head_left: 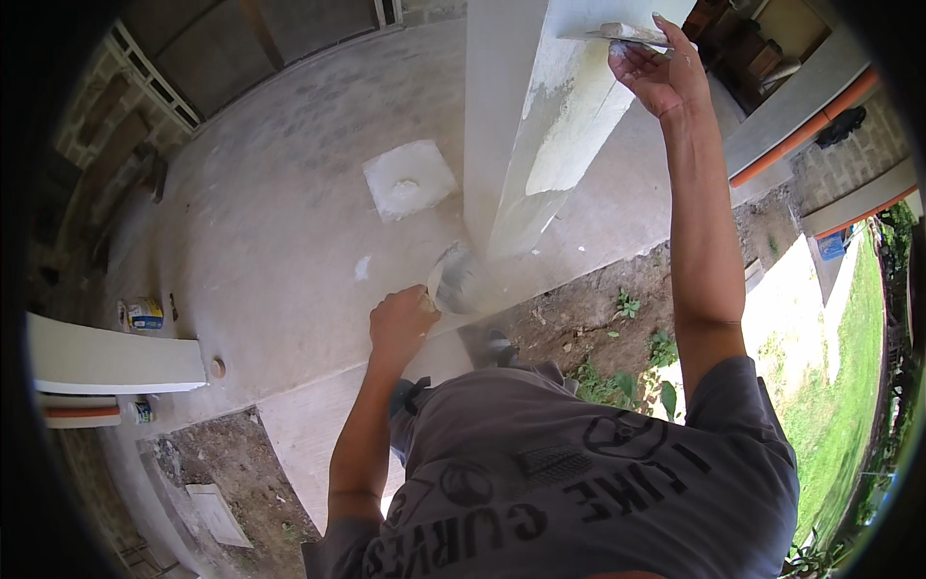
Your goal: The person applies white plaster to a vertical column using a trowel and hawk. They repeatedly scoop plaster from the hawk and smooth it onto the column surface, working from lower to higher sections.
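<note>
My right hand [661, 77] is raised high at the column's upper part, fingers closed round a putty knife [632, 35] with a pale, smeared handle. Its thin blade lies against or very near the face of the white column [502, 116]. White smears mark the fingertips. Wet-looking pale filler [579, 145] covers part of the column's right face. Lower down, on the left, my left hand [400, 328] grips a broad flat tool [453, 280] with a greyish, putty-smeared blade; its exact kind is hard to make out. This tool is held in front of the column's foot.
A white square board [410, 180] with a lump of filler lies on the concrete floor [280, 212]. At the left stand a tub [141, 314] and a low white wall end [116, 355]. Bare soil with plants [627, 305] borders the slab; grass [839, 386] lies at the right.
</note>
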{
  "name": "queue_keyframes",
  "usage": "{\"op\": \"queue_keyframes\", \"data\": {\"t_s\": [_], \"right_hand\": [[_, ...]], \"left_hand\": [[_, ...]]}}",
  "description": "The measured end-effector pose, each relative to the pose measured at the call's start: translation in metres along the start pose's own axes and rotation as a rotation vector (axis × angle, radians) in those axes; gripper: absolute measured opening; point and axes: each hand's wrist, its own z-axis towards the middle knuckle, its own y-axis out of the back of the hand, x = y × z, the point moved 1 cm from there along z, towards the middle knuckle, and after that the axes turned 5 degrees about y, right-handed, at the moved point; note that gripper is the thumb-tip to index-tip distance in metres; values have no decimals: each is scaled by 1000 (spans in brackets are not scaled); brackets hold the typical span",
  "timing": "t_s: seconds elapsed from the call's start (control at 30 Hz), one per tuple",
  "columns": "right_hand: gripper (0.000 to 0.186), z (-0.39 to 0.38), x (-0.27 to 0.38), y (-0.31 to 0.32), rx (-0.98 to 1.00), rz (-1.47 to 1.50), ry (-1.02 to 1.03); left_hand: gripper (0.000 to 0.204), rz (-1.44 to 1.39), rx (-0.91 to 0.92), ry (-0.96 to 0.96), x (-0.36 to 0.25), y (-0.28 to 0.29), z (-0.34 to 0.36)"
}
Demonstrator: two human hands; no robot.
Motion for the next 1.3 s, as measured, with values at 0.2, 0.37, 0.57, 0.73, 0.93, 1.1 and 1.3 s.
{"op": "queue_keyframes", "data": {"t_s": [0.2,0.37,0.57,0.73,0.93,1.1,1.3], "right_hand": [[33,-121,-53,64,362,-256,289],[68,-203,-113,132,997,-1187,699],[66,-154,-182,231,844,-1263,552],[31,-42,-280,324,-13,-554,-394],[46,57,-370,358,-389,42,-584],[47,71,-344,326,-380,35,-580],[47,74,-174,206,-171,-39,-375]], "left_hand": [[39,14,14,-99,-47,11,30],[39,3,-36,-106,-73,21,43],[37,65,-6,-31,-73,26,45],[28,82,-10,45,-63,23,40],[31,35,5,103,-60,7,21],[33,29,46,115,-45,-6,18],[33,13,64,42,-33,-13,33]]}}
